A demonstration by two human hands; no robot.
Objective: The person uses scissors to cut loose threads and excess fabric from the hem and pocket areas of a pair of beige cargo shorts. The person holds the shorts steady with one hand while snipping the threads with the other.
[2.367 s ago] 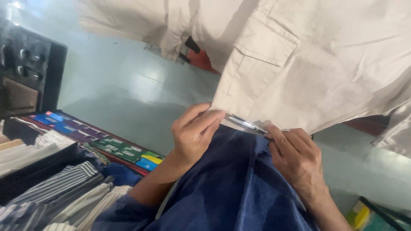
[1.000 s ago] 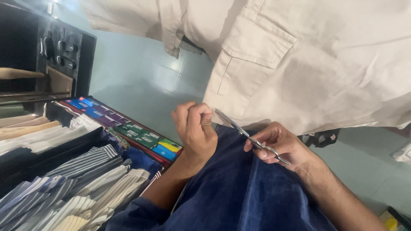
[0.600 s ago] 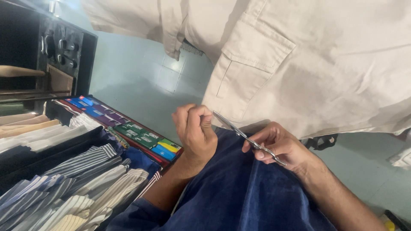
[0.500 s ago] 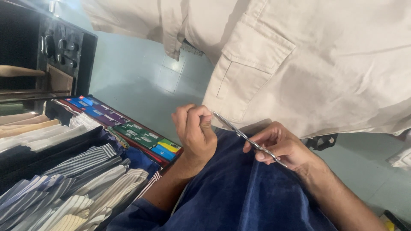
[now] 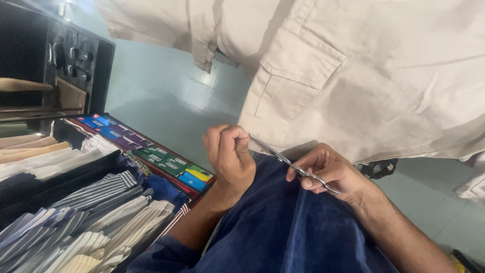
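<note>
The person's right hand is curled around a small pair of metal thread snips, fingers closed on the handle end and the blades pointing up and left toward the hem of a cream trouser leg that hangs in front. The left hand is bunched almost into a fist just left of the blade tips, thumb and fingers pinched together; it seems to be holding the edge of the cream cloth or a loose thread there, though the grip is too small to make out for sure. Both hands sit over dark blue fabric spread across the near middle.

It looks like the trimming step: the snips are lined up at the corner of the garment, below its patch pocket. A clean cut would call for the left pinch to keep the stray bit taut and the blades to close right at the cloth without nicking the seam.

To the near left lie stacked striped shirts, and beyond them a tray of coloured cards by a dark cabinet on the pale green floor.
</note>
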